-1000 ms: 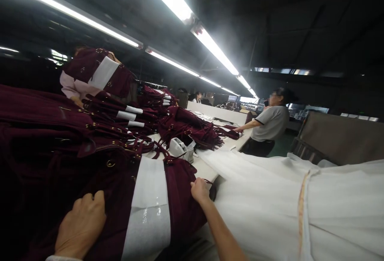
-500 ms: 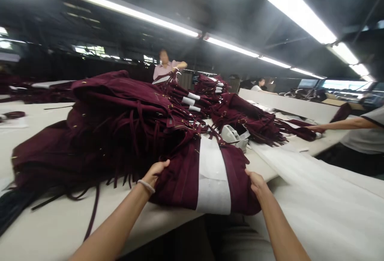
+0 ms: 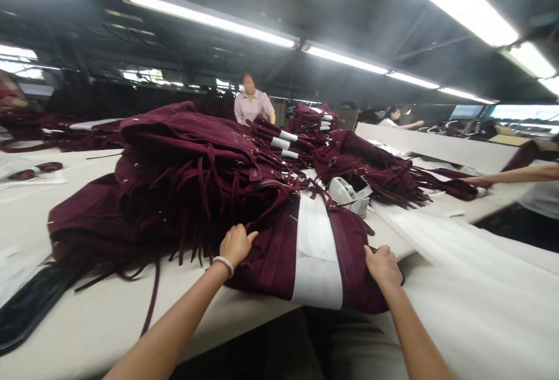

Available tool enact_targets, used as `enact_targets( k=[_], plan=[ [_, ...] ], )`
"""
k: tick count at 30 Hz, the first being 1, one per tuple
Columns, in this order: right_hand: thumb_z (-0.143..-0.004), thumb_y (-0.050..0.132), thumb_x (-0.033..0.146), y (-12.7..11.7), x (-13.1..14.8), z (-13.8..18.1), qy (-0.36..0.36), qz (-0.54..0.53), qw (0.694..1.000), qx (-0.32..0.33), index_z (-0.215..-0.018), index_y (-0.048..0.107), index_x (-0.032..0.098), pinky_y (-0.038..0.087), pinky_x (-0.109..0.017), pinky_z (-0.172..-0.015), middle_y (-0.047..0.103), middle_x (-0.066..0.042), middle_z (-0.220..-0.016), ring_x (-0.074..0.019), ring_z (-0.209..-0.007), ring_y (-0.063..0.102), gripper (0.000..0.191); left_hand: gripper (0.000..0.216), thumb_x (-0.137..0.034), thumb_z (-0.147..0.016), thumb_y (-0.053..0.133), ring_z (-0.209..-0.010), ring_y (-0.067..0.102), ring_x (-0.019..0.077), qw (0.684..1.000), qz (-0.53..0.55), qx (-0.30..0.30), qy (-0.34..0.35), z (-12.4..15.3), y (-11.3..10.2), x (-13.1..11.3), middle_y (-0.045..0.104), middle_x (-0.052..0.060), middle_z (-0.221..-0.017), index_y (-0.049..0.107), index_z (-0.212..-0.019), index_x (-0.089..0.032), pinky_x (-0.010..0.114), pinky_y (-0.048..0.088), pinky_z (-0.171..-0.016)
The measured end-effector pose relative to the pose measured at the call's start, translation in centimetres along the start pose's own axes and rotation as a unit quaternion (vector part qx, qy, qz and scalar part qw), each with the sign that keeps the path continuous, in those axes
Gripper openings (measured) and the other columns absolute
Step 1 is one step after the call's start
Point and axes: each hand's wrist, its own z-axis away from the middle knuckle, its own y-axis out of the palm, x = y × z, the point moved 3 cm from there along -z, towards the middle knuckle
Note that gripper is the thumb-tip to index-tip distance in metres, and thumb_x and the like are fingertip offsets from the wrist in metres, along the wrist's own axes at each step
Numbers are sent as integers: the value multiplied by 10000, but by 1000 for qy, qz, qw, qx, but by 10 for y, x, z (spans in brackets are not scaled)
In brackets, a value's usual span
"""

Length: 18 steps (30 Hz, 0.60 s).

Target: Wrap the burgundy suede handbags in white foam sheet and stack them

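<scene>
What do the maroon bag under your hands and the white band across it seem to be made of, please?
The maroon bag looks like suede or suede-like fabric: matt, soft folds, no shine. The white band looks like thin foam or nonwoven wrap: matt, flexible.

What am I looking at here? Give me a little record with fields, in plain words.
Place: long table
Left hand: on the left edge of a dark red bag, fingers curled
Right hand: on the bag's right edge
Bag: wrapped in a white band
Behind it: pile of like bags
Right of it: white cloth
Others: a person across the table; an arm at far right
</scene>
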Motion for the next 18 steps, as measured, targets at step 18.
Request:
enact_targets(
  k=[18],
  plan=[
    [-903, 400, 655, 22, -51, 41, -23, -461, 806, 370, -1010, 690, 157, 525, -339, -860, 715, -104, -939, -236, -935, 671, 586, 449, -521, -606, 756, -984, 677, 298, 925, 274, 260, -31, 8, -4, 19, 749, 73, -941, 713, -899, -184, 329, 562, -819]
  ],
)
